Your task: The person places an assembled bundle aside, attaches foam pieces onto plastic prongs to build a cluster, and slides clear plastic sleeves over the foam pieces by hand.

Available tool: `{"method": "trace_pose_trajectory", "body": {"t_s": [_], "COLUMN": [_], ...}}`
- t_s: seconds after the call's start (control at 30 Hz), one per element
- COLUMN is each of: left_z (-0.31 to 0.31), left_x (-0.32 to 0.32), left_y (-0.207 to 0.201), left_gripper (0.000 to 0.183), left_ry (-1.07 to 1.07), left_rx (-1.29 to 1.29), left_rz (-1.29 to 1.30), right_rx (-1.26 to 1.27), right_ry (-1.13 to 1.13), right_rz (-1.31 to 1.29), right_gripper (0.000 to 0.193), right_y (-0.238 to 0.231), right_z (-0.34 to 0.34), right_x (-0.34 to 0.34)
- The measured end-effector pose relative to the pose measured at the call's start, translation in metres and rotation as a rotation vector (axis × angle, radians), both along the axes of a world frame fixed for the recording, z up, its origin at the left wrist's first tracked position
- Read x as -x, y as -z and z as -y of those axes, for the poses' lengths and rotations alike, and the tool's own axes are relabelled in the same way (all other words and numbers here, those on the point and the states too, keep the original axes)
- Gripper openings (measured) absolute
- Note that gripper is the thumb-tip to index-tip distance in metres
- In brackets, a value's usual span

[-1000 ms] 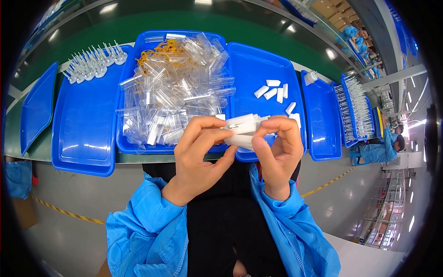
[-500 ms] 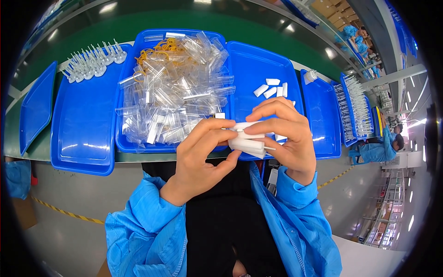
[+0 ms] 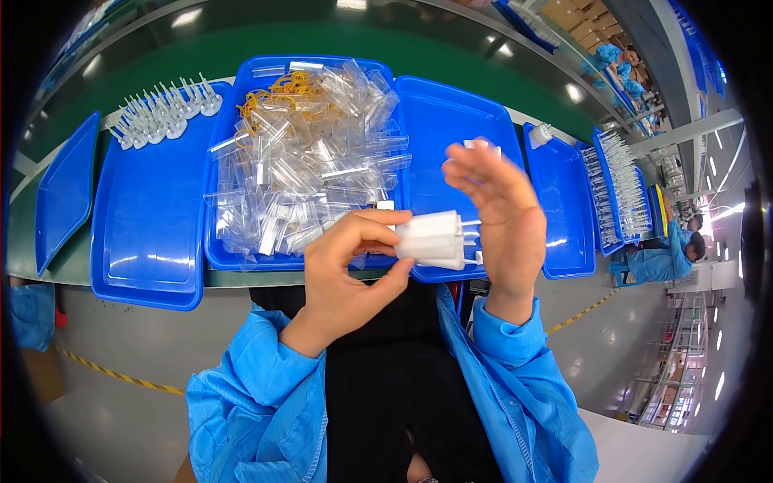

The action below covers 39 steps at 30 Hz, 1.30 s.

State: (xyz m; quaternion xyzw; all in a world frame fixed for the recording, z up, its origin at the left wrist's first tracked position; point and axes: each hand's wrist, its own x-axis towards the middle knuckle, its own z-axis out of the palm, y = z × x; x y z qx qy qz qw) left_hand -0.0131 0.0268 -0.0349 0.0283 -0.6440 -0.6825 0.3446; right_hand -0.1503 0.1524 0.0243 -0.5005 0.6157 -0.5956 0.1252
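My left hand (image 3: 346,270) pinches a white cylindrical plastic assembly (image 3: 432,240) between thumb and fingers. Its body looks ribbed, made of parts set side by side, and several thin white pins stick out of its right end. To the right of it, my right hand (image 3: 511,221) is raised with the fingers stretched out and apart, holding nothing; it is slightly blurred. Behind that hand, a small white block (image 3: 481,147) shows in the blue tray (image 3: 435,113). The hand hides much of that tray's right part.
A blue tray (image 3: 211,241) heaped with clear plastic sleeves (image 3: 298,169) and yellow rubber bands (image 3: 278,101) lies left of centre. Further left, pronged clear-white parts (image 3: 165,117) stand on another blue tray (image 3: 149,233). At right, a blue tray (image 3: 555,201) bears a white assembly (image 3: 541,134).
My right hand has let go of the white assembly and opened, its fingers moving up over the tray. My left hand keeps hold of the assembly, whose pins are now in plainer view.
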Motion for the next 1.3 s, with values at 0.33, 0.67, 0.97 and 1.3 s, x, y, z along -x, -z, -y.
{"method": "trace_pose_trajectory", "body": {"t_s": [0.33,0.67,0.97,1.3], "left_z": [-0.005,-0.012,-0.011,-0.012], "left_x": [0.001,0.001,-0.006,-0.002], "left_y": [0.01,0.013,0.009,0.005], "left_gripper": [0.033,0.057,0.055,0.062], "left_ry": [0.31,-0.026,0.353,0.372], "left_rx": [-0.505,0.374,-0.348,-0.497], "left_rz": [0.091,0.061,0.083,0.084], "right_rx": [0.261,0.114,0.163,0.12], "right_ry": [-0.056,0.02,-0.227,-0.181], "right_rz": [0.424,0.235,0.652,0.755], "right_gripper": [0.102,0.099,0.104,0.046], "right_y": [0.031,0.036,0.036,0.043], "right_z": [0.017,0.02,0.012,0.008], "right_x": [-0.036,-0.047,-0.022,-0.017]}}
